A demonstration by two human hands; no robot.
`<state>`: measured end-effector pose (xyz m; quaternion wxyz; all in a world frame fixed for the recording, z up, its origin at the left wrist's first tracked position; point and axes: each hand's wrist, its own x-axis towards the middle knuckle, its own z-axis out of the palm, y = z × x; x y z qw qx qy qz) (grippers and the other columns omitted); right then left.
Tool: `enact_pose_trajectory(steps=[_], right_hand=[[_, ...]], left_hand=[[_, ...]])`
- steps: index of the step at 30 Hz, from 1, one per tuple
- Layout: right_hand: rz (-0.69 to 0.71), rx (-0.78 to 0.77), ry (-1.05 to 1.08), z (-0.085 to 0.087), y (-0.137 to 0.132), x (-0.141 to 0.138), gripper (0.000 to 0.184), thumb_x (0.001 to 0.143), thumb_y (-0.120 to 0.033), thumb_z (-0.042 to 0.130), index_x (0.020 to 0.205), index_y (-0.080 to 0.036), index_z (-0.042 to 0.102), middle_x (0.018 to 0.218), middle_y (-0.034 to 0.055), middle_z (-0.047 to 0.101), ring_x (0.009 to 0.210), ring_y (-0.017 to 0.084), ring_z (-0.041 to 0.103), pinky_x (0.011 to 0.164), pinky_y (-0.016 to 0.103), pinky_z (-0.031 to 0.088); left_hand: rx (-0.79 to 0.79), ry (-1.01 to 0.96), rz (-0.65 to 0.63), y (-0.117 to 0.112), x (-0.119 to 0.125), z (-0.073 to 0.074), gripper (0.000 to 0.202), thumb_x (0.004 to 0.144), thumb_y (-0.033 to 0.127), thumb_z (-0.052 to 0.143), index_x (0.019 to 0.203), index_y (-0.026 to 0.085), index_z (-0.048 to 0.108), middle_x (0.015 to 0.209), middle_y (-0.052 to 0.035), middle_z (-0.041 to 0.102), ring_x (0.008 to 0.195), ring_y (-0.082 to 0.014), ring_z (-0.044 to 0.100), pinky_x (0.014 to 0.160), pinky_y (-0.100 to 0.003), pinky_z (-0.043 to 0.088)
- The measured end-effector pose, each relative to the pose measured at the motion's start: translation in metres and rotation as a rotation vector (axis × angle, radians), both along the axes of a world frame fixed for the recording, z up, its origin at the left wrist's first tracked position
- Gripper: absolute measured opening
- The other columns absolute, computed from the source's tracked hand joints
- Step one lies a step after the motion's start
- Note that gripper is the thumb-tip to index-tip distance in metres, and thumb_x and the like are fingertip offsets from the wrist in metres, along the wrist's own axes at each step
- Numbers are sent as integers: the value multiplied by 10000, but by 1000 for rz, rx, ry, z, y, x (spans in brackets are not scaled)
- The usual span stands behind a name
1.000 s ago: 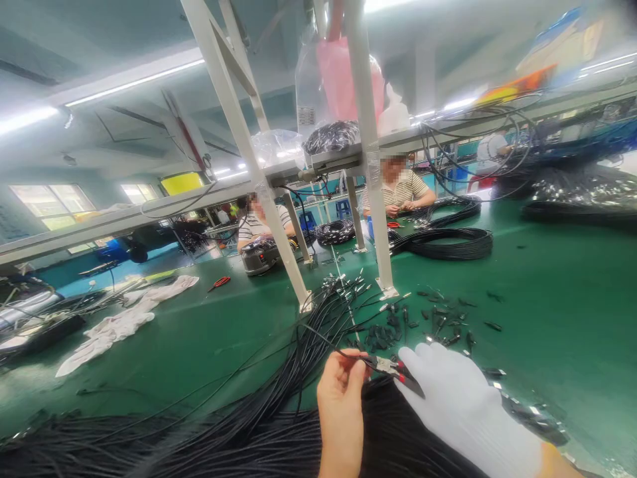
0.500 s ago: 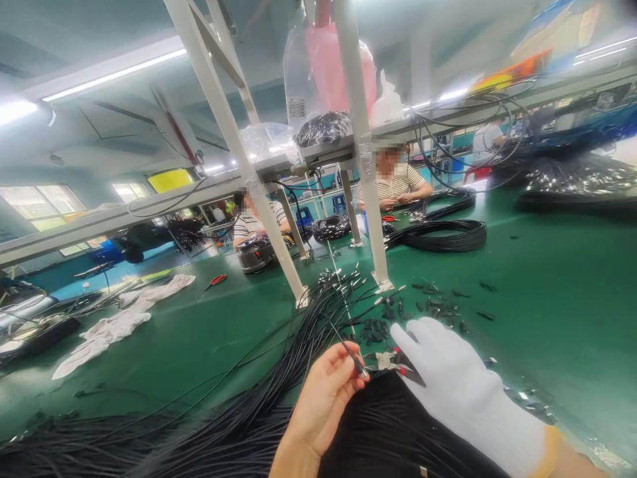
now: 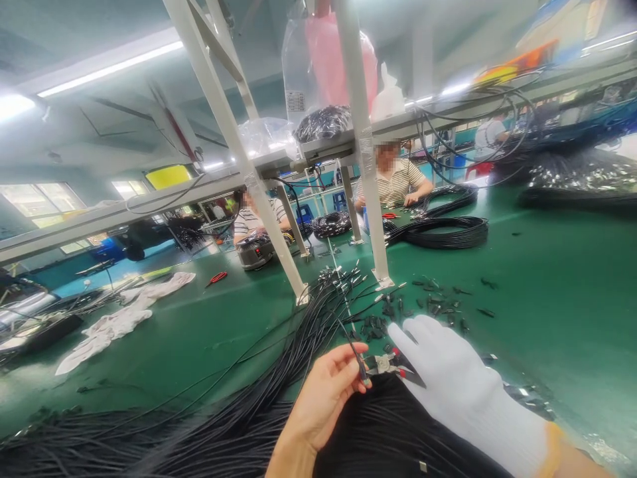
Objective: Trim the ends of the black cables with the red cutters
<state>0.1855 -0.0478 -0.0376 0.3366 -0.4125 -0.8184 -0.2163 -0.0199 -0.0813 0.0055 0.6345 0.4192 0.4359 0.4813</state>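
Observation:
Bare and closed, my left hand (image 3: pixel 326 395) pinches a thin black cable (image 3: pixel 351 345) near its connector end, between thumb and fingers. My right hand (image 3: pixel 448 378), in a white knit glove with a yellow cuff, is wrapped round the handles of a pair of cutting pliers (image 3: pixel 384 364). The pliers' metal jaws point left and sit right beside the cable end; whether they touch it I cannot tell. Below both hands lies a thick bundle of black cables (image 3: pixel 239 405). Small black plastic pieces (image 3: pixel 375 327) are scattered beyond the pliers.
Metal shelf posts (image 3: pixel 371 219) stand on the green table (image 3: pixel 562 285). Coiled black cables (image 3: pixel 442 232) lie beyond them. A white cloth (image 3: pixel 107 325) and red-handled scissors (image 3: pixel 217 278) are on the left. Two people (image 3: pixel 398 179) sit across the table.
The cable end in my left hand has tipped slightly and moved a little lower, with the plier jaws now close against its side. My right hand has barely moved.

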Motion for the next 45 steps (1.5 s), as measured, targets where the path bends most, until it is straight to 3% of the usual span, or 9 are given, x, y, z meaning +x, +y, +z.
enact_pose_trajectory(steps=[4, 7, 12, 17, 24, 39, 45], right_hand=[[-11, -16, -32, -3, 1, 1, 448, 822, -212, 512, 1262, -129, 527, 1081, 146, 580, 1034, 308, 484, 811, 422, 440], [-20, -12, -78, -2, 1, 2, 443, 784, -217, 564, 1218, -133, 566, 963, 111, 599, 929, 282, 500, 747, 388, 416], [-31, 7, -112, 3, 1, 4, 400, 696, -307, 723, 1065, -172, 648, 792, 36, 591, 754, 223, 486, 630, 339, 333], [-59, 2, -147, 6, 0, 4, 463, 602, -386, 829, 994, -194, 675, 764, 27, 605, 736, 216, 485, 624, 333, 306], [-68, -37, -151, 6, 1, 6, 489, 650, -400, 807, 1071, -197, 662, 792, 26, 604, 741, 216, 502, 631, 328, 305], [-28, -31, -194, 6, 3, 9, 236, 622, -306, 813, 715, -240, 606, 643, 0, 576, 610, 199, 484, 571, 317, 179], [6, -29, -143, 4, 3, 7, 184, 660, -286, 770, 700, -241, 596, 619, -9, 569, 579, 196, 500, 560, 312, 189]], left_hand=[[2, 152, 5, 0, 1, 1, 331, 767, 266, 749, 1056, 106, 731, 742, -35, 662, 649, -121, 571, 687, -266, 430], [2, 197, -2, 0, 1, 0, 324, 780, 243, 712, 1069, 97, 723, 709, -31, 664, 640, -123, 568, 693, -272, 425], [-2, 206, -21, 0, -1, 0, 334, 792, 230, 684, 1096, 94, 710, 700, -27, 659, 632, -121, 560, 702, -278, 418], [13, 242, -33, 0, -1, -1, 356, 798, 232, 666, 1115, 73, 695, 687, -30, 661, 630, -126, 554, 702, -286, 413], [62, 297, -4, -1, 1, 2, 341, 805, 223, 651, 1108, 73, 702, 648, -3, 646, 634, -127, 557, 727, -288, 410], [75, 285, -32, 0, -1, 2, 302, 780, 190, 669, 1060, 98, 736, 654, 2, 630, 622, -118, 561, 725, -282, 420], [28, 112, -49, -1, -3, 4, 256, 739, 237, 767, 961, 113, 741, 689, -14, 650, 628, -114, 586, 707, -270, 456]])
